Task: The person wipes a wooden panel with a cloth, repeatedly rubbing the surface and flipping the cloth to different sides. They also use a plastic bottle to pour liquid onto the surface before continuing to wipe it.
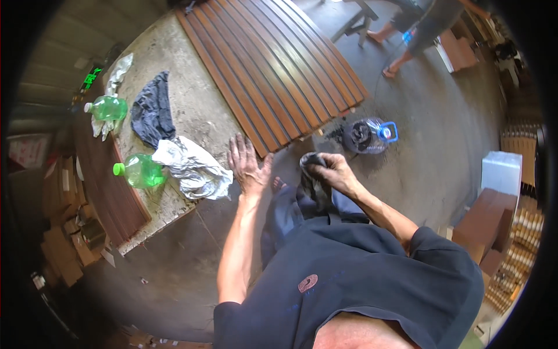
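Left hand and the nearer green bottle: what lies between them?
In the head view, a crumpled silver-white sheet lies on the table between the left hand and the nearer green bottle, touching the bottle.

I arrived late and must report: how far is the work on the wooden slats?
Done: the slats look dark and glossy, though how many are coated is unclear. In hand: the right hand grips a dark rag; the left hand rests flat at the slats' near end. Left: the bench holds cloths and two green bottles.

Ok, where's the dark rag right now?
In the head view, the dark rag is bunched in the right hand, just right of centre, near the slatted wood panel and the left hand.
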A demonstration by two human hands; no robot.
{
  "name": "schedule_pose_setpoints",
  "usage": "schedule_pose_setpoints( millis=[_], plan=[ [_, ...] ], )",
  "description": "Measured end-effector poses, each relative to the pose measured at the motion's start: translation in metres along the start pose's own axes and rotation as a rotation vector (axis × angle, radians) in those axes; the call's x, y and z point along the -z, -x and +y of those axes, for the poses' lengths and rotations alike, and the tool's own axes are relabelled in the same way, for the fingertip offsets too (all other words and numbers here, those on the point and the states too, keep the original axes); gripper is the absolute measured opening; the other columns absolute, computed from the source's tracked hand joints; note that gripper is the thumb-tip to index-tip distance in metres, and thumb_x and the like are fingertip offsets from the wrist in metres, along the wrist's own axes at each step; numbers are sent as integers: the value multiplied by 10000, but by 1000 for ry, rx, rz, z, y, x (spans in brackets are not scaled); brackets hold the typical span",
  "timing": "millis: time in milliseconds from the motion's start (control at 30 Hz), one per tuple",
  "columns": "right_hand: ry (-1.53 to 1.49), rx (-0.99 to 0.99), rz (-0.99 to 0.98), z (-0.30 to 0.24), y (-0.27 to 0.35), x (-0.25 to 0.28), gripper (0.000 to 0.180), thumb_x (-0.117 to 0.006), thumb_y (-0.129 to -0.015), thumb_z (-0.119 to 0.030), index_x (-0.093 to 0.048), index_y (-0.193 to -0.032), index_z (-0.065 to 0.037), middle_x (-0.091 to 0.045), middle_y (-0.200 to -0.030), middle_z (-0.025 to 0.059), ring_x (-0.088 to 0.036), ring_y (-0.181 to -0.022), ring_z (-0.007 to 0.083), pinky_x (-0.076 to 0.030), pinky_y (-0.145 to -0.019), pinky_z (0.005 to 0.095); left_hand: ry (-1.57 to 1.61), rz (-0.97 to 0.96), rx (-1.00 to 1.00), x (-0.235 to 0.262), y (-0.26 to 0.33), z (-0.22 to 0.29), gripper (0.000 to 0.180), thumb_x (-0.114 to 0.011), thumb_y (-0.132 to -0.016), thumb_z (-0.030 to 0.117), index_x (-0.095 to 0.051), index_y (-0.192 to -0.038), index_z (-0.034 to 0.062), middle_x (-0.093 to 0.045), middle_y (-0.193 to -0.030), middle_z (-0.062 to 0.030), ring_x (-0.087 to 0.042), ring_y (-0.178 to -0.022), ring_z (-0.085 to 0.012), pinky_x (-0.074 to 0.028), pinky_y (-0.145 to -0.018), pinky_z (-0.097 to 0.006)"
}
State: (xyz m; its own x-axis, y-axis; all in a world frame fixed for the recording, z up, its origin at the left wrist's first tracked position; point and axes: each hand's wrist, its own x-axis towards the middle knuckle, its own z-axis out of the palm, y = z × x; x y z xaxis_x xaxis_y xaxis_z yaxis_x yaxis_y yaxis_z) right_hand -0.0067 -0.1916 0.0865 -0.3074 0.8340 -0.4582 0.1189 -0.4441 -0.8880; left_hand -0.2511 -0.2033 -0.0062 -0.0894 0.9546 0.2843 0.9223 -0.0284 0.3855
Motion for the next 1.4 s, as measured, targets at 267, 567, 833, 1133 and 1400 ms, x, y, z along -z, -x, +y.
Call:
schedule_pose_setpoints(
  millis=[267, 567, 833, 1133, 1400],
  plan=[
    [397, 649, 91, -21, 3, -14, 215, -741, -866, -187, -712, -1026, -46, -634, -908, 103, -590, -890, 255, -485, -832, 367, 884, -269, 241, 77, -9, 52, 630, -665, -938, 403, -547, -1371, -40, -586, -1359, -209, -537, -1290, -324, -402, -1096, -395],
    [215, 320, -76, -38, -23, -8, 310, -703, -915, -246, -694, -1106, -3, -725, -930, 168, -707, -837, 214, -542, -762, 353, 1504, -249, 864, 85, 18, 98, 424, -782, -876, 189, -647, -1211, -34, -705, -1069, -64, -671, -919, -143, -539, -844, -272],
    [939, 852, 478, -45, -159, 140, 435, -712, -869, -288, -620, -1232, -65, -573, -1238, 143, -483, -1208, 320, -396, -1012, 483, 937, 131, 813, 58, -40, 90, 245, -719, -925, 232, -704, -994, -2, -701, -947, -55, -631, -785, -131, -493, -685, -304],
    [984, 694, 454, -26, -207, 169, 556, -680, -783, -199, -563, -1283, 15, -520, -1375, 261, -498, -1274, 430, -442, -1053, 513, 232, 152, 180, -42, -72, 126, 406, -667, -900, 117, -608, -1258, -66, -546, -1390, -268, -481, -1327, -441, -336, -1145, -523],
    [929, 590, 287, -21, -199, 131, 558, -638, -875, -261, -524, -1369, -28, -398, -1512, 194, -441, -1337, 369, -427, -1056, 497, -271, 196, 116, -88, -132, 28, 446, -427, -1037, 333, -644, -1252, 8, -609, -1289, -259, -531, -1228, -472, -399, -1079, -535]
  ],
)
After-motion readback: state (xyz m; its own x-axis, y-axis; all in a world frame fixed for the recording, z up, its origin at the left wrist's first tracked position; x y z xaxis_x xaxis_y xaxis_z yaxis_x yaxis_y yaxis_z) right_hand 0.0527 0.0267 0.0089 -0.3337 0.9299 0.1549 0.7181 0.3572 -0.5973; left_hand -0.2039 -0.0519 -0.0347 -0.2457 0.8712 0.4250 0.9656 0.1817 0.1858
